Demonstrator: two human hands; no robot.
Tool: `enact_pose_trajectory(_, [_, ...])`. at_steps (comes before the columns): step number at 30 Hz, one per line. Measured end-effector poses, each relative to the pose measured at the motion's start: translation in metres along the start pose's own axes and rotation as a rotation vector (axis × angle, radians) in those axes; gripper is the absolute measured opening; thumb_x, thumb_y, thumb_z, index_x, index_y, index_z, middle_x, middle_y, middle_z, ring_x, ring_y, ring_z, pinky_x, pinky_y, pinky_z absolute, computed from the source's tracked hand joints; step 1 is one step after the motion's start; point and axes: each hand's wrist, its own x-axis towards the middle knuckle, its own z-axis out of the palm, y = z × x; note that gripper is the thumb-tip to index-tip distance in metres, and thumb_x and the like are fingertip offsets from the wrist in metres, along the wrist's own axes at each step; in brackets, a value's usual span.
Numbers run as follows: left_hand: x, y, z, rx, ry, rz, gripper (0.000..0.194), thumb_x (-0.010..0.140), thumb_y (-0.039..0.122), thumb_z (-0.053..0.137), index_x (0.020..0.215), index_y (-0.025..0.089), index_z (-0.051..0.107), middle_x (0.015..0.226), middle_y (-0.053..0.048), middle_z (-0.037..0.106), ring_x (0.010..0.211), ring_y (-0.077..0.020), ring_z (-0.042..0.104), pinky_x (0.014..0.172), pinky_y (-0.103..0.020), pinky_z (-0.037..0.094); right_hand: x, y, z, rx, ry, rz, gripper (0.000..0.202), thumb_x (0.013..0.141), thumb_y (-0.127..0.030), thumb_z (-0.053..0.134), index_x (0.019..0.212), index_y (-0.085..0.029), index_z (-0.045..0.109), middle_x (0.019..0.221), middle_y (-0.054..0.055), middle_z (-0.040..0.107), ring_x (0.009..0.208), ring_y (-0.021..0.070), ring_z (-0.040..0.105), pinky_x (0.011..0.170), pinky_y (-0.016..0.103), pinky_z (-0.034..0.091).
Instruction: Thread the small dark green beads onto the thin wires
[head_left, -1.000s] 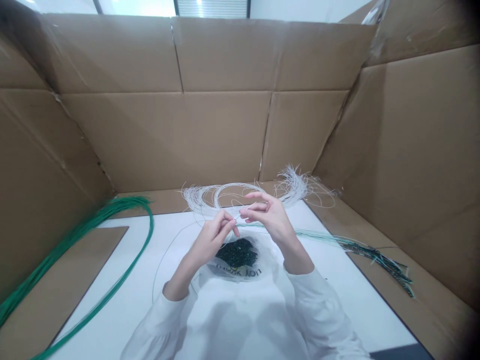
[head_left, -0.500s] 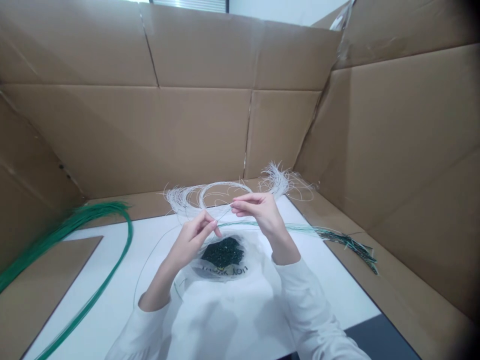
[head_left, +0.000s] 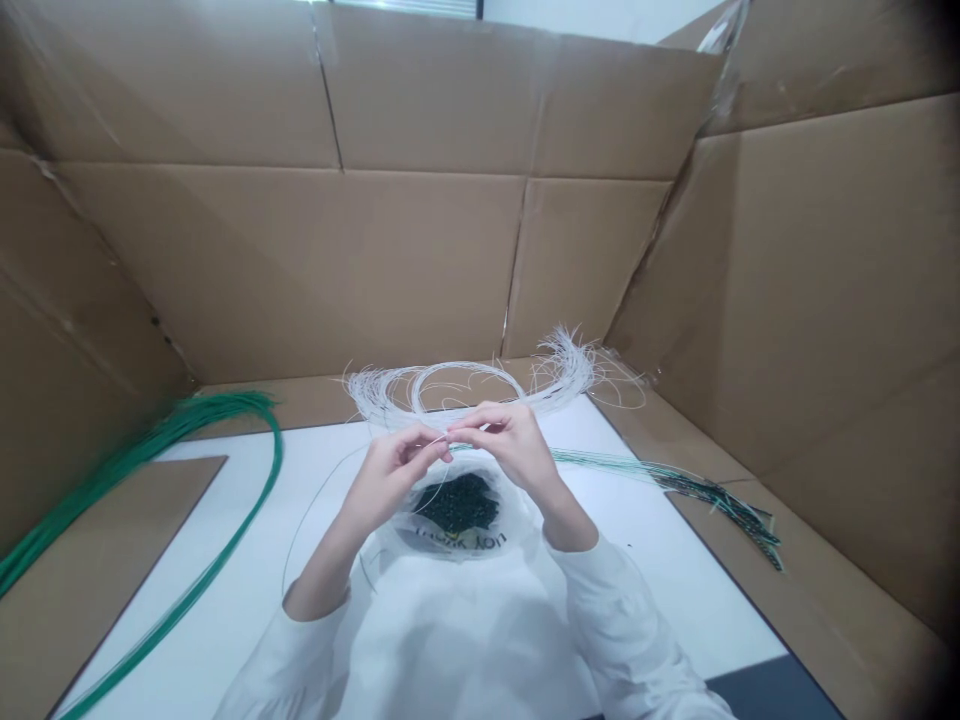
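My left hand (head_left: 391,477) and my right hand (head_left: 511,450) meet fingertip to fingertip above a white plastic bag (head_left: 516,515). Both are closed in a pinch on a thin wire (head_left: 324,488), which loops out to the left and down past my left wrist. A short pale stretch of it shows at my fingertips. Inside the bag lies a heap of tiny dark green beads (head_left: 459,502). Whether a bead sits between my fingers is too small to tell.
Coiled white wires (head_left: 390,395) lie along the back. A bundle of green wires (head_left: 274,460) curves down the left side. To the right, strands with dark ends (head_left: 720,500) rest across the table's edge. Cardboard walls (head_left: 420,270) enclose the white table (head_left: 652,560).
My hands have come together; the right one has moved down and left until its fingertips reach the left's. The whole view has shifted slightly.
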Motion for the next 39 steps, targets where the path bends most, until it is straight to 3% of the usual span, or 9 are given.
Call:
enact_pose_trajectory(4, [0.002,0.002,0.0,-0.006,0.081,0.006,0.025,0.078,0.038,0.056,0.074,0.015,0.065,0.075,-0.003,0.066,0.073,-0.0145,0.057,0.068,-0.022,0.042,0.003,0.002,-0.002,-0.052,-0.046,-0.002,0.016,0.07,-0.033,0.066,0.068,-0.019,0.072,0.065,0.003,0.067,0.057,0.0119,0.054,0.053,0.023,0.039])
enact_pose_trajectory(8, [0.001,0.005,-0.002,0.065,0.105,-0.038,0.031,0.078,0.041,0.054,0.065,0.015,0.065,0.065,0.0,0.065,0.059,-0.0117,0.051,0.056,-0.021,0.038,0.004,0.002,-0.003,-0.079,-0.052,0.002,0.016,0.07,-0.032,0.065,0.067,-0.018,0.071,0.065,0.002,0.067,0.059,0.0121,0.055,0.055,0.023,0.041])
enact_pose_trajectory(10, [0.001,0.004,-0.002,0.086,0.109,-0.049,0.031,0.078,0.041,0.053,0.066,0.015,0.066,0.065,0.0,0.065,0.056,-0.0113,0.05,0.054,-0.021,0.036,0.004,0.003,-0.003,-0.072,-0.053,0.013,0.015,0.07,-0.031,0.065,0.067,-0.018,0.071,0.066,0.003,0.067,0.058,0.0121,0.055,0.055,0.024,0.042])
enact_pose_trajectory(15, [0.002,0.0,-0.002,0.049,0.082,-0.021,0.028,0.078,0.039,0.054,0.07,0.016,0.068,0.081,-0.004,0.07,0.074,-0.0187,0.058,0.064,-0.024,0.04,0.004,0.005,-0.005,-0.039,-0.096,0.029,0.018,0.074,-0.031,0.059,0.071,-0.018,0.071,0.068,0.003,0.065,0.056,0.0118,0.054,0.053,0.024,0.043])
enact_pose_trajectory(19, [0.002,0.0,-0.002,0.106,0.084,-0.044,0.031,0.077,0.04,0.054,0.063,0.015,0.065,0.073,-0.004,0.069,0.065,-0.0178,0.055,0.055,-0.024,0.037,0.003,0.004,-0.004,-0.105,-0.079,0.01,0.018,0.075,-0.03,0.058,0.068,-0.018,0.07,0.063,0.002,0.063,0.054,0.0111,0.053,0.053,0.023,0.041])
enact_pose_trajectory(26, [0.003,-0.001,0.0,0.128,0.09,-0.046,0.033,0.077,0.042,0.054,0.063,0.014,0.065,0.064,-0.002,0.063,0.06,-0.0144,0.051,0.055,-0.023,0.036,0.002,-0.002,-0.002,-0.268,-0.068,-0.021,0.024,0.078,-0.028,0.055,0.058,-0.017,0.061,0.054,-0.001,0.055,0.052,0.0099,0.049,0.054,0.023,0.037])
enact_pose_trajectory(30, [0.002,-0.001,0.002,0.092,0.126,-0.058,0.031,0.076,0.042,0.054,0.074,0.014,0.068,0.057,0.0,0.056,0.055,-0.0117,0.046,0.052,-0.022,0.034,0.003,-0.002,-0.003,-0.152,-0.117,0.02,0.025,0.079,-0.033,0.054,0.063,-0.016,0.062,0.06,0.0,0.058,0.055,0.0108,0.052,0.054,0.023,0.04])
enact_pose_trajectory(35, [0.001,-0.001,0.002,0.078,0.154,-0.044,0.029,0.076,0.04,0.055,0.072,0.014,0.067,0.057,-0.001,0.055,0.055,-0.0116,0.045,0.051,-0.021,0.033,0.003,-0.002,-0.008,0.065,-0.203,0.075,0.04,0.086,-0.043,0.039,0.087,-0.015,0.067,0.085,0.006,0.065,0.069,0.0136,0.059,0.058,0.024,0.047])
enact_pose_trajectory(39, [0.002,-0.003,0.002,0.081,0.142,-0.027,0.028,0.077,0.039,0.054,0.074,0.014,0.067,0.06,-0.001,0.058,0.057,-0.0124,0.047,0.053,-0.022,0.035,0.004,0.0,-0.011,0.003,-0.181,0.059,0.026,0.078,-0.037,0.055,0.079,-0.017,0.07,0.079,0.005,0.068,0.068,0.0143,0.058,0.058,0.025,0.047])
